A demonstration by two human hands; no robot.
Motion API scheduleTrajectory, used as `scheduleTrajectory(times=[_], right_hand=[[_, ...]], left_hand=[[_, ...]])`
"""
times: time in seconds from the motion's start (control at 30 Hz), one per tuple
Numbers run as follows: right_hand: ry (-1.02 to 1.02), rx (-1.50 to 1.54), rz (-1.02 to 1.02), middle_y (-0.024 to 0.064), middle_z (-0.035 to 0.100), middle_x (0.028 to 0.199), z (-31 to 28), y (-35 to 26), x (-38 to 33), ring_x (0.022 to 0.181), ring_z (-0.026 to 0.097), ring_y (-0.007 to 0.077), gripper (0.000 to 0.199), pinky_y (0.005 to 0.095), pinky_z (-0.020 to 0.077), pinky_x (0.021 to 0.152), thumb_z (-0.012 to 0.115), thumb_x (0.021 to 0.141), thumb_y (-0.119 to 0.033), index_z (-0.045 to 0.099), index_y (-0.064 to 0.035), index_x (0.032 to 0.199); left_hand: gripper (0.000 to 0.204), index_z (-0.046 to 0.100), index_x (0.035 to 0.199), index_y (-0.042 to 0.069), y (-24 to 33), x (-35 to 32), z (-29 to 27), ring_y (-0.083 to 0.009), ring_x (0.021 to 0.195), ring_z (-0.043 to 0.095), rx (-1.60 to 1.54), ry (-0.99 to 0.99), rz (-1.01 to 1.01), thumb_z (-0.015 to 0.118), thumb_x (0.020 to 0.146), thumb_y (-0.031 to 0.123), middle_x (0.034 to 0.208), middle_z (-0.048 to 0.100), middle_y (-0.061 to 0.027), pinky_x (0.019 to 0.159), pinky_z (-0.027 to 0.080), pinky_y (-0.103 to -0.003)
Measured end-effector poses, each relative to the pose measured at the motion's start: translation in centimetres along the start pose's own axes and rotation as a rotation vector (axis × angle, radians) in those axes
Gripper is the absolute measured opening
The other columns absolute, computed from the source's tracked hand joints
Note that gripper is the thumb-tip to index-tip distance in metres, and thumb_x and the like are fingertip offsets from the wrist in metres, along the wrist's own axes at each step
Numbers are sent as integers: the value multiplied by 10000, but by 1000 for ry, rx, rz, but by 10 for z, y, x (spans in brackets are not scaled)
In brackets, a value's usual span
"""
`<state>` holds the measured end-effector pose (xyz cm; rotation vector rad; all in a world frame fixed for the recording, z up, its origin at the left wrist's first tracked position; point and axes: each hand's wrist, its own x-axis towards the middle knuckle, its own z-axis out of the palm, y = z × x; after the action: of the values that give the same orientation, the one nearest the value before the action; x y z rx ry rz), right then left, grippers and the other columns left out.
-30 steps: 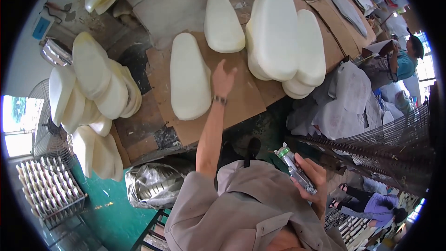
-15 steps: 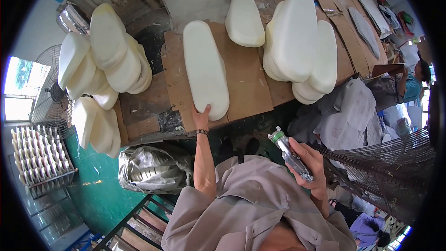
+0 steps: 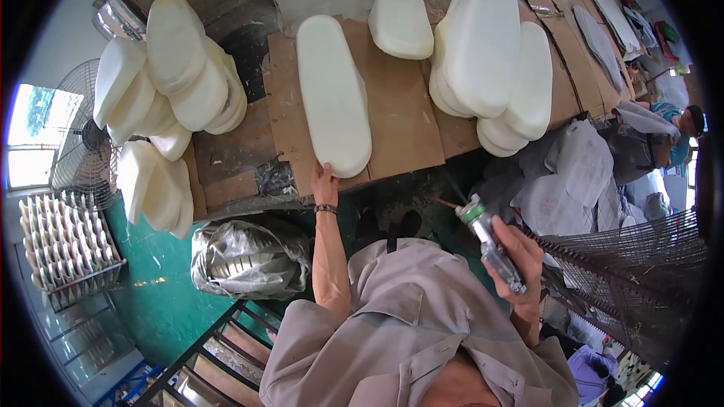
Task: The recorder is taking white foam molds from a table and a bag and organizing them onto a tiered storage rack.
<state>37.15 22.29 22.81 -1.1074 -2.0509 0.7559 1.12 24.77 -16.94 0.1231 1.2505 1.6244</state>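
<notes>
A long cream-white foam pad (image 3: 333, 98) with rounded ends lies on flat cardboard in front of me. My left hand (image 3: 325, 185) is at the pad's near end, its bent fingers closed at the edge; some fingertips are hidden. Off to the right, away from the table, my right hand (image 3: 514, 256) is wrapped round a silver hand tool (image 3: 494, 245) with a green collar, its head pointing up and left. The tool's exact kind is not clear. Beyond the pad, to its right, lies a shorter foam pad (image 3: 401, 19).
Stacked foam pads stand at the right (image 3: 483, 45) and left (image 3: 177, 45) of the cardboard (image 3: 403, 120). A fan (image 3: 83, 132) and a rack of pads (image 3: 64, 241) are far left. A grey sack (image 3: 253, 256) sits below the table; dark mesh (image 3: 626, 271) and a co-worker (image 3: 675, 124) are at right.
My left thumb has come off the pad's top to its near edge. The tool in my right hand has shifted slightly right. The whole view has tilted a little, so the table sits higher.
</notes>
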Motion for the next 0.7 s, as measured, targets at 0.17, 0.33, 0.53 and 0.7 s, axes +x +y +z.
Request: scheduleTrajectory(times=[0.17,0.33,0.53,0.7], right_hand=[[-122,88,-6,158,631,823,-8,-1,-10,646,623,264,582,317,480,588,695,697,20,617,33,1274],[-147,34,33,170,641,842,-15,8,-25,658,630,275,608,324,493,611,709,674,33,617,28,1275],[-204,49,86,183,652,876,-26,11,-36,697,643,277,598,324,499,635,713,685,25,621,30,1276],[-230,57,92,155,620,807,-32,7,-38,650,609,249,617,312,465,579,707,662,21,621,33,1273]], left_hand=[[479,407,1467,27,-12,0,-16,-223,1131,609,-144,26,-46,547,1010,61,1296,593,-91,914,535,-413],[461,402,1463,11,-13,0,-13,-235,1140,615,-140,35,-57,503,1014,28,1319,583,-105,926,535,-421],[439,424,1448,7,-10,-4,-11,-247,1128,624,-86,67,-78,461,1011,5,1301,594,-118,944,535,-429],[409,503,1388,-19,-11,-5,-9,-261,1111,627,11,115,-124,435,985,-32,1266,613,-121,960,543,-431]])
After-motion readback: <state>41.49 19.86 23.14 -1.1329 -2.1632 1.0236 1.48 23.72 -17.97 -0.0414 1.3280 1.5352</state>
